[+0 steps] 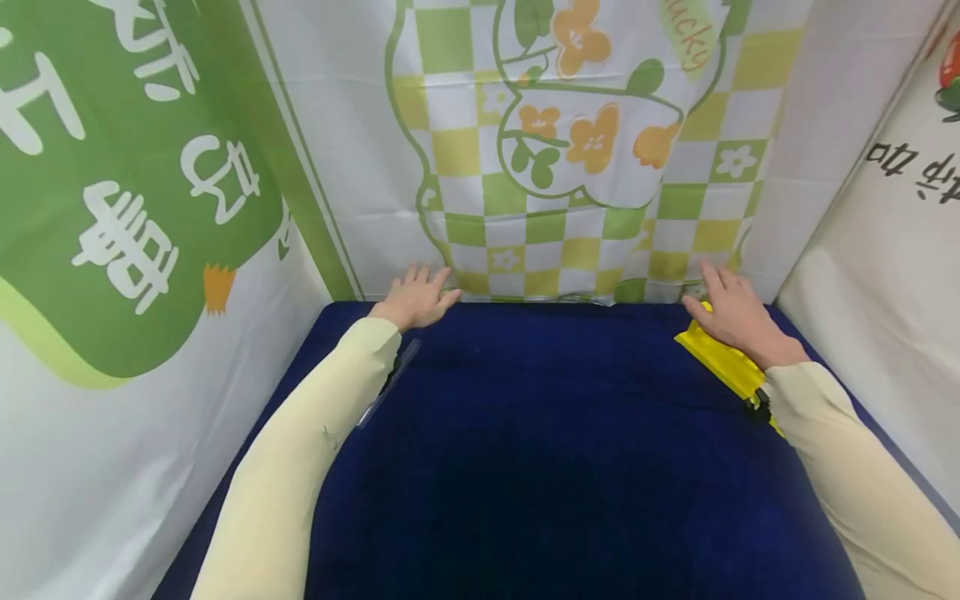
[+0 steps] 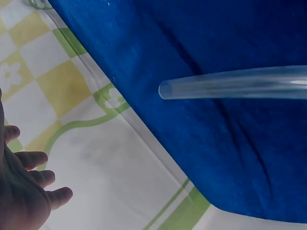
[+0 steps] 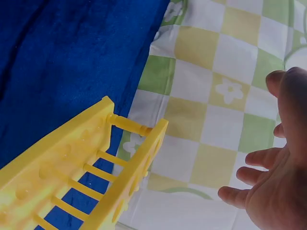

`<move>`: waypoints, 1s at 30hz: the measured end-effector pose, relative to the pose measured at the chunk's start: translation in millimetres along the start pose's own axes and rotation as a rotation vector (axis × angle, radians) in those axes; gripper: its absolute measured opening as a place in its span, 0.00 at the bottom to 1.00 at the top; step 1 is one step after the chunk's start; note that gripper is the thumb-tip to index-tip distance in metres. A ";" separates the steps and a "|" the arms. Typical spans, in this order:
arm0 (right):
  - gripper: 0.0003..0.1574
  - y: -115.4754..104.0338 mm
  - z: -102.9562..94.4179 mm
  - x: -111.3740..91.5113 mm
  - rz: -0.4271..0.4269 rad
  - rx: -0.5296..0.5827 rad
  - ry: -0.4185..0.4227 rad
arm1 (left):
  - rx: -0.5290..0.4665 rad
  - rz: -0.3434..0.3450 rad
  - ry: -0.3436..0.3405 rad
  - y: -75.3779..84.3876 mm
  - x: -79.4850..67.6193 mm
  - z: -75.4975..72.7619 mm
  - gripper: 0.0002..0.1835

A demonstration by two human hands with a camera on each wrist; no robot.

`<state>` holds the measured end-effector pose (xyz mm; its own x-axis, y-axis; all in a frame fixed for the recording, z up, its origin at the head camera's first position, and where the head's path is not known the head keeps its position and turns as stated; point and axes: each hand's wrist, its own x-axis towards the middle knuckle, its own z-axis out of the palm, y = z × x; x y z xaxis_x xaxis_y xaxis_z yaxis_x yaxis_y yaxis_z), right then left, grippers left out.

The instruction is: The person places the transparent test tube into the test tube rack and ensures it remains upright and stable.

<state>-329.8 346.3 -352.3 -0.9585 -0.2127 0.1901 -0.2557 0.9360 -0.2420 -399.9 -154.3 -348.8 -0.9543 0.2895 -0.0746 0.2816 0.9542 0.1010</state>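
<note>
My left hand (image 1: pixel 417 300) is held with fingers spread near the back left of the blue cloth and holds nothing. A clear tube (image 2: pixel 230 84) lies on the cloth beside that wrist, partly hidden by the sleeve in the head view. My right hand (image 1: pixel 738 312) reaches out with straight fingers toward the back right. Below it stands a yellow plastic rack (image 1: pixel 722 358) with round holes along its panels and thin rods between them. In the right wrist view, the fingers (image 3: pixel 261 158) are apart from the rack (image 3: pixel 103 187).
A dark blue cloth (image 1: pixel 555 433) covers the table. Behind it hangs a checked, flower-printed curtain (image 1: pixel 517 200). Printed cloth walls rise at the left (image 1: pixel 217 400) and right (image 1: pixel 885 333). A small dark item (image 1: pixel 761 406) shows at the rack's near end, partly hidden by the sleeve.
</note>
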 end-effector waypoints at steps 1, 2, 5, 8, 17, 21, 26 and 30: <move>0.50 0.6 -0.3 -1.4 0.009 0.011 0.005 | -0.003 0.007 0.011 0.9 0.9 0.6 0.37; 0.50 1.8 -0.5 -2.4 0.014 0.018 0.013 | -0.006 0.013 0.017 1.8 1.8 1.1 0.37; 0.50 4.0 -1.6 -4.5 0.026 0.049 0.029 | -0.018 0.023 0.024 5.1 3.5 2.2 0.37; 0.49 5.7 -1.1 -6.2 0.041 0.071 0.037 | -0.036 0.033 0.024 9.4 5.4 3.6 0.37; 0.48 6.4 -1.9 -14.0 0.100 0.178 0.089 | -0.079 0.075 0.069 23.9 18.5 4.1 0.38; 0.46 7.8 -0.3 -20.6 0.112 0.236 0.147 | -0.092 0.083 0.070 31.1 25.0 3.1 0.39; 0.46 12.0 9.3 -29.6 0.151 0.252 0.178 | -0.128 0.103 0.066 42.9 32.4 6.0 0.38; 0.46 15.0 18.2 -37.1 0.203 0.263 0.157 | -0.145 0.112 0.066 50.5 36.2 11.6 0.37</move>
<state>-300.4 363.1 -380.3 -0.9671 0.0350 0.2519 -0.1054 0.8464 -0.5220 -419.1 -94.8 -357.9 -0.9237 0.3830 0.0098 0.3734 0.8942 0.2469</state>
